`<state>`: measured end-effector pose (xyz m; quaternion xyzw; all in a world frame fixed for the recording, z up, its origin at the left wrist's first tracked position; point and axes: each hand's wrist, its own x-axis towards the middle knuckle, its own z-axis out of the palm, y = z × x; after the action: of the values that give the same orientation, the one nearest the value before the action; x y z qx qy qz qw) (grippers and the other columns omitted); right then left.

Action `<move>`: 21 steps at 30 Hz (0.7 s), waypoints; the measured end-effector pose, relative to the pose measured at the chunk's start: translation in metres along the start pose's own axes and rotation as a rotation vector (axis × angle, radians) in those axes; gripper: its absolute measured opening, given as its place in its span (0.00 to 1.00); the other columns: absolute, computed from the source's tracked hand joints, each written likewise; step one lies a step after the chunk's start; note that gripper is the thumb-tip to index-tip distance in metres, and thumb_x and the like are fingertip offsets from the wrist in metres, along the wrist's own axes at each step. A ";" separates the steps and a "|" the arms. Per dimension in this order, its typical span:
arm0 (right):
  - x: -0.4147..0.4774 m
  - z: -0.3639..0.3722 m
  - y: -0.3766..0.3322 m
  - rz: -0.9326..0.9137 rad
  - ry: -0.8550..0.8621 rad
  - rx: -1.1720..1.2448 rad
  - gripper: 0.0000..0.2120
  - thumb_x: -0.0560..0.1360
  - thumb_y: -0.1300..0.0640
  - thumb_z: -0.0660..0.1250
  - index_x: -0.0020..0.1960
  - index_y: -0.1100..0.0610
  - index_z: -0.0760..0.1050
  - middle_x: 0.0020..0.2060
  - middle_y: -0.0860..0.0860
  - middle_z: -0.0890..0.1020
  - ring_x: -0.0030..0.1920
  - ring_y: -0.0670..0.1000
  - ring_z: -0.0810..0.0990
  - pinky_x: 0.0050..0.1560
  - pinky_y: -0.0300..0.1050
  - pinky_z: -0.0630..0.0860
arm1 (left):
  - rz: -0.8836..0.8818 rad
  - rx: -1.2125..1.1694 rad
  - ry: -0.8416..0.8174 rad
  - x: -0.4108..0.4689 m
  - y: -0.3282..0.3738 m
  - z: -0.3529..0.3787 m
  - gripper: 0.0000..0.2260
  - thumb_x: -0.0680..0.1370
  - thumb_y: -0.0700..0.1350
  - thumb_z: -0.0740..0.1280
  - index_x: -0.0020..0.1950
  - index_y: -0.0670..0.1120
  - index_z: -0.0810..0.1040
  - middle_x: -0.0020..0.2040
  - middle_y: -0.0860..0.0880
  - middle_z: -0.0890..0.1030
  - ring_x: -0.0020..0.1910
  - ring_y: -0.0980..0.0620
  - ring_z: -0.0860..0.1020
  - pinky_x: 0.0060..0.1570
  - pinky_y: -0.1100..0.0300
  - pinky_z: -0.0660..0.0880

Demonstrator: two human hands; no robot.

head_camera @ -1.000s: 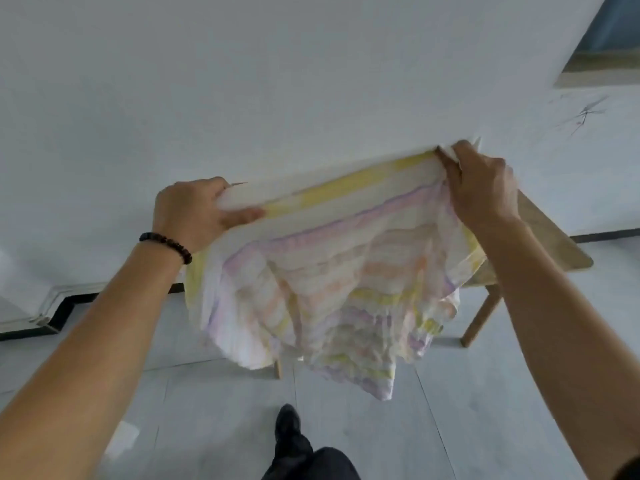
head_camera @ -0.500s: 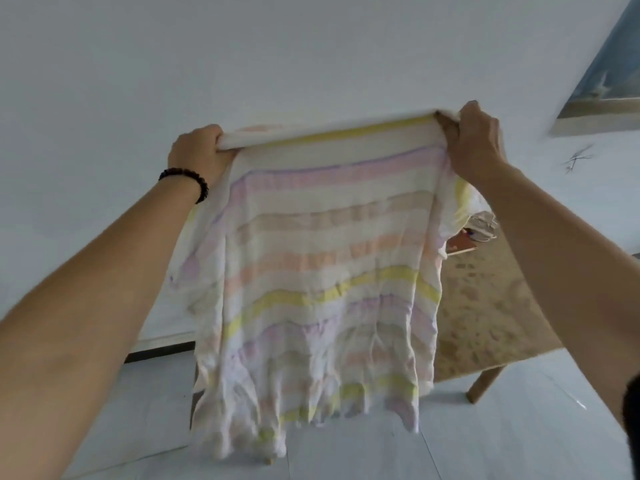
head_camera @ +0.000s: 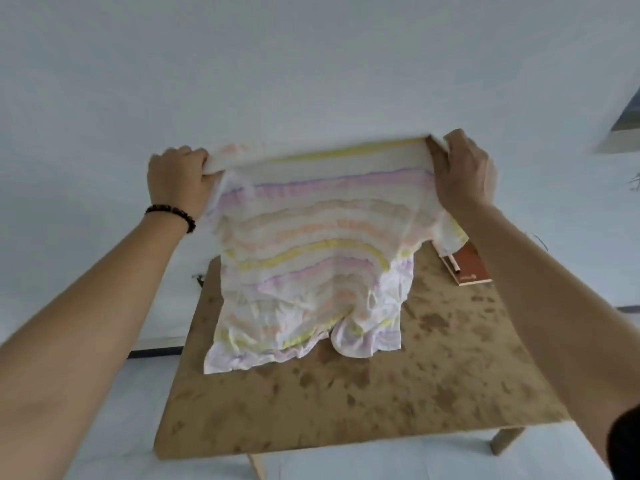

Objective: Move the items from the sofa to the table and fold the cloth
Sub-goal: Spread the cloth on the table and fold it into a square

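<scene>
A thin white cloth (head_camera: 311, 244) with pastel yellow, pink and purple stripes is held up by its top edge over the table. My left hand (head_camera: 176, 181) grips the top left corner and my right hand (head_camera: 462, 171) grips the top right corner, both raised in front of the wall. The cloth's lower part lies crumpled on the brown mottled table (head_camera: 398, 386). The sofa is out of view.
A reddish-brown book (head_camera: 469, 268) with a pale pen-like thing on it lies at the table's far right, partly behind the cloth and my right forearm. A white wall stands behind the table. Pale floor surrounds the table's wooden legs (head_camera: 504, 439).
The cloth has come down and forward over the table; its lower part now rests crumpled on the tabletop instead of hanging free. Both hands keep their grip on the top corners.
</scene>
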<state>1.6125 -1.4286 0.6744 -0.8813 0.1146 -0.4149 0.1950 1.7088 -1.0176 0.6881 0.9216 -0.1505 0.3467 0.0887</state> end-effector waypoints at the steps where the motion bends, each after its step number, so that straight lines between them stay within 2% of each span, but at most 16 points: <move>1: -0.028 0.014 0.016 0.009 -0.099 0.015 0.23 0.82 0.39 0.54 0.46 0.59 0.70 0.42 0.61 0.79 0.41 0.64 0.77 0.36 0.49 0.64 | -0.012 0.007 -0.091 -0.033 0.005 0.018 0.12 0.77 0.47 0.68 0.38 0.39 0.76 0.36 0.37 0.77 0.37 0.37 0.76 0.38 0.50 0.68; 4: -0.123 0.050 0.060 0.088 -0.465 -0.020 0.21 0.82 0.40 0.56 0.44 0.57 0.72 0.41 0.58 0.80 0.43 0.62 0.79 0.37 0.48 0.66 | -0.103 0.066 -0.460 -0.141 0.025 0.068 0.11 0.79 0.49 0.65 0.42 0.42 0.78 0.43 0.40 0.78 0.45 0.39 0.77 0.43 0.51 0.71; 7: -0.215 0.073 0.094 0.236 -0.862 -0.011 0.22 0.81 0.39 0.56 0.35 0.53 0.67 0.32 0.48 0.75 0.41 0.59 0.78 0.31 0.45 0.63 | -0.227 0.217 -0.918 -0.241 0.043 0.104 0.11 0.80 0.50 0.59 0.57 0.52 0.78 0.58 0.44 0.74 0.58 0.43 0.72 0.55 0.52 0.70; 9: -0.259 0.081 0.111 0.312 -1.083 -0.032 0.22 0.81 0.40 0.57 0.35 0.53 0.69 0.32 0.47 0.74 0.41 0.56 0.77 0.32 0.44 0.65 | -0.270 0.216 -1.136 -0.289 0.051 0.115 0.13 0.80 0.50 0.57 0.60 0.54 0.77 0.60 0.46 0.75 0.58 0.45 0.74 0.56 0.53 0.73; 12: -0.293 0.089 0.126 0.326 -1.350 -0.100 0.22 0.81 0.41 0.57 0.42 0.57 0.76 0.40 0.51 0.80 0.44 0.53 0.78 0.41 0.46 0.71 | -0.378 0.039 -1.354 -0.321 0.060 0.124 0.12 0.81 0.47 0.58 0.59 0.48 0.78 0.57 0.45 0.80 0.53 0.45 0.78 0.52 0.55 0.76; 13: -0.296 0.092 0.128 0.327 -1.391 -0.113 0.22 0.81 0.41 0.56 0.45 0.57 0.77 0.43 0.53 0.81 0.47 0.54 0.78 0.44 0.47 0.72 | -0.401 0.012 -1.382 -0.321 0.062 0.126 0.11 0.81 0.47 0.58 0.56 0.46 0.78 0.55 0.44 0.80 0.51 0.45 0.78 0.50 0.56 0.75; 15: -0.291 0.098 0.125 0.381 -1.404 -0.075 0.21 0.82 0.42 0.56 0.52 0.57 0.79 0.50 0.55 0.82 0.54 0.57 0.79 0.51 0.47 0.74 | -0.490 -0.029 -1.331 -0.311 0.061 0.131 0.11 0.81 0.45 0.57 0.50 0.43 0.77 0.50 0.43 0.80 0.45 0.45 0.78 0.42 0.57 0.74; 17: -0.273 0.106 0.117 0.449 -1.402 -0.001 0.23 0.82 0.42 0.55 0.60 0.58 0.79 0.56 0.56 0.81 0.60 0.58 0.78 0.57 0.47 0.71 | -0.710 -0.145 -1.209 -0.285 0.049 0.142 0.12 0.81 0.42 0.56 0.47 0.40 0.77 0.45 0.40 0.80 0.41 0.42 0.80 0.37 0.54 0.76; 18: -0.260 0.111 0.112 0.500 -1.395 0.046 0.23 0.82 0.41 0.55 0.60 0.57 0.79 0.55 0.54 0.82 0.59 0.57 0.78 0.56 0.46 0.72 | -0.889 -0.266 -1.114 -0.265 0.039 0.148 0.11 0.80 0.40 0.56 0.47 0.39 0.77 0.44 0.38 0.81 0.38 0.41 0.81 0.35 0.52 0.78; 19: -0.249 0.115 0.108 0.567 -1.378 0.107 0.23 0.81 0.40 0.57 0.56 0.56 0.81 0.50 0.52 0.83 0.56 0.55 0.80 0.51 0.44 0.73 | -1.066 -0.404 -1.011 -0.242 0.028 0.154 0.10 0.80 0.38 0.57 0.50 0.38 0.77 0.44 0.38 0.81 0.35 0.41 0.82 0.34 0.53 0.80; 21: -0.225 0.122 0.095 0.682 -1.291 0.227 0.22 0.78 0.37 0.61 0.47 0.54 0.81 0.41 0.48 0.83 0.45 0.50 0.82 0.39 0.40 0.72 | -1.262 -0.616 -0.781 -0.192 0.008 0.165 0.10 0.79 0.36 0.58 0.56 0.37 0.75 0.45 0.39 0.79 0.31 0.44 0.81 0.37 0.50 0.82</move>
<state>1.5620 -1.4013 0.4073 -0.8398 0.2011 0.2605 0.4318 1.6698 -1.0280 0.4378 0.8217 0.2899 -0.1732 0.4591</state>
